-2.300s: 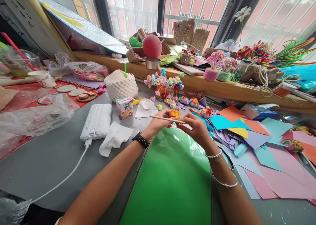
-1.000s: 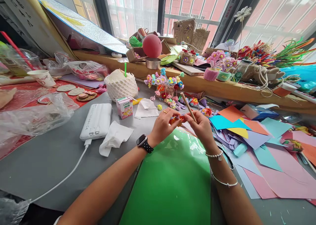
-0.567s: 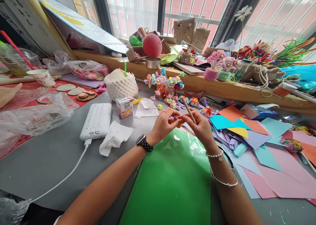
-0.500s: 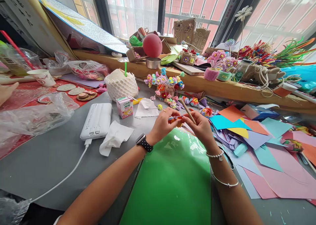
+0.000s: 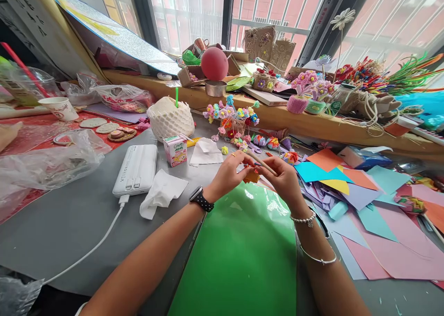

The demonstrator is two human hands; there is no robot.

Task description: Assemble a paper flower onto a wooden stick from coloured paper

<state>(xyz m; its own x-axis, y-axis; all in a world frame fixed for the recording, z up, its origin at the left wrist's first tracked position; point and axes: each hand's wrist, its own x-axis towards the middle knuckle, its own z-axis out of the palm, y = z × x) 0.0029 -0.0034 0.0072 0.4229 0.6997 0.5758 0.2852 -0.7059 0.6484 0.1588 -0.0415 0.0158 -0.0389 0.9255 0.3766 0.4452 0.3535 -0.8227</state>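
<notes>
Grey covers the table (image 5: 79,223), with a green sheet (image 5: 243,256) under the wrists. Above it, the left hand (image 5: 227,175) pinches a small orange paper piece (image 5: 250,176); the right hand (image 5: 285,179) grips a wooden stick (image 5: 262,162). Coloured paper sheets (image 5: 360,191) lie rightward, below the barred window (image 5: 277,10).

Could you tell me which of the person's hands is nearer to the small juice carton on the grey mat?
Left. The left hand works just right of the juice carton; the right hand sits farther right, beyond the left hand.

White power bank (image 5: 136,169), crumpled tissue (image 5: 160,192), juice carton (image 5: 175,151), red ball (image 5: 214,63).
</notes>
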